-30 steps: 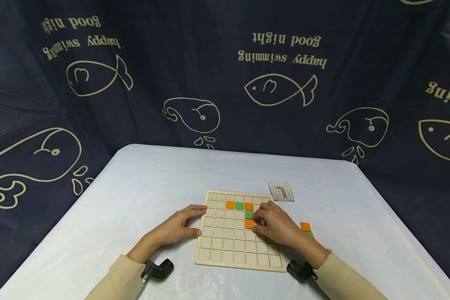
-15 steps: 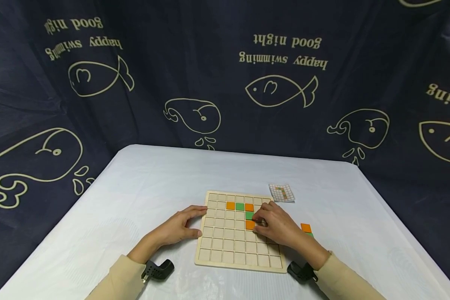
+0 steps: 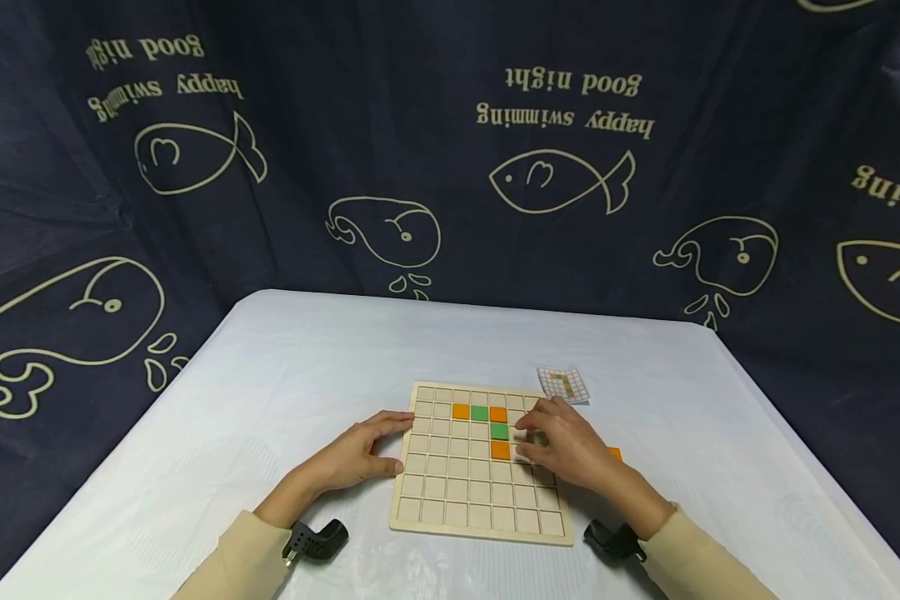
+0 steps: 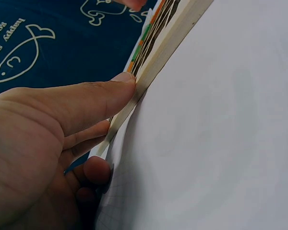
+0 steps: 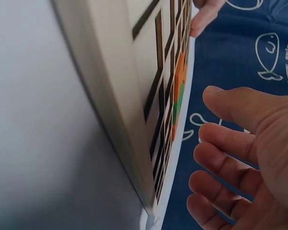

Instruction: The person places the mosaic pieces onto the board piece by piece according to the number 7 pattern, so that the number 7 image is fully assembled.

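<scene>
A wooden grid board (image 3: 480, 531) lies on the white table. Set in its cells are an orange tile (image 3: 461, 412), a green tile (image 3: 479, 413) and another orange tile (image 3: 498, 414) in a row. Below the last come a second green tile (image 3: 499, 432) and a further orange tile (image 3: 500, 451). My left hand (image 3: 352, 454) rests against the board's left edge, thumb and fingers spread apart; the left wrist view has the thumb (image 4: 117, 96) at the rim. Over the board's right side hovers my right hand (image 3: 570, 442), its fingers (image 5: 221, 158) loosely bent around nothing.
A small card (image 3: 562, 383) printed with a grid pattern lies past the board's far right corner. A loose orange tile (image 3: 615, 453) shows partly behind my right hand. A dark blue curtain (image 3: 450, 150) with fish drawings hangs beyond the table.
My right hand has drawn back slightly to the right, its fingers coming away from the lowest orange tile. It now covers more of the loose tiles. The left hand stays put.
</scene>
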{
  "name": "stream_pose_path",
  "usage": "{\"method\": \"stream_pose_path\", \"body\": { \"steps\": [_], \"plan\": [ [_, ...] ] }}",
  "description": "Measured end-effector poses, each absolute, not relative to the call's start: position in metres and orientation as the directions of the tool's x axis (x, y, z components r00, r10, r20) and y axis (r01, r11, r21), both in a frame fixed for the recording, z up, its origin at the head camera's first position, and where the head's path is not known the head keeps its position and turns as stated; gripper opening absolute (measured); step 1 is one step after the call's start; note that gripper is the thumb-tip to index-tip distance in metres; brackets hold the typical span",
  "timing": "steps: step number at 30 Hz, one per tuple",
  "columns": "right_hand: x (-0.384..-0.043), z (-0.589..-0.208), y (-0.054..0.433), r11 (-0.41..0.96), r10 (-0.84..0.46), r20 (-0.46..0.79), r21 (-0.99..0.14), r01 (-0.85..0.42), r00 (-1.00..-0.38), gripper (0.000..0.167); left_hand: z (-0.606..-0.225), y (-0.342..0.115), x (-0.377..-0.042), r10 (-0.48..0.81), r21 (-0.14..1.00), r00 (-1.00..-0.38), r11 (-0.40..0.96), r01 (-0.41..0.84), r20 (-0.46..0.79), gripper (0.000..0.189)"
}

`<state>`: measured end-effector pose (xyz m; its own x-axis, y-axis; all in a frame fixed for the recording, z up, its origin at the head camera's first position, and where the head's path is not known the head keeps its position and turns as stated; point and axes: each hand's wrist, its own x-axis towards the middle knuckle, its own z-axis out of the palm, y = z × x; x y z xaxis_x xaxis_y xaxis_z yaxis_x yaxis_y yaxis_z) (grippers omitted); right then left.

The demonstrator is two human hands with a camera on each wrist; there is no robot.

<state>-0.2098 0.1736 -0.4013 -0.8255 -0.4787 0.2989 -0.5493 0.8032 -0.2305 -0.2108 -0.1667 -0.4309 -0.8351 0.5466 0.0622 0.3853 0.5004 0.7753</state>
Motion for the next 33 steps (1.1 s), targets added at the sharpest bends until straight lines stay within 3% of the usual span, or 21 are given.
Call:
{"method": "stream_pose_path", "body": {
  "steps": [33],
  "plan": [
    [-0.196,-0.393,0.230,0.850,-0.305,0.325,-0.332,-0.410,-0.895,0.022,-0.430,-0.165,-0.209,0.560,0.754,-0.824,0.506,0.419,0.082,0.063]
  ]
}}
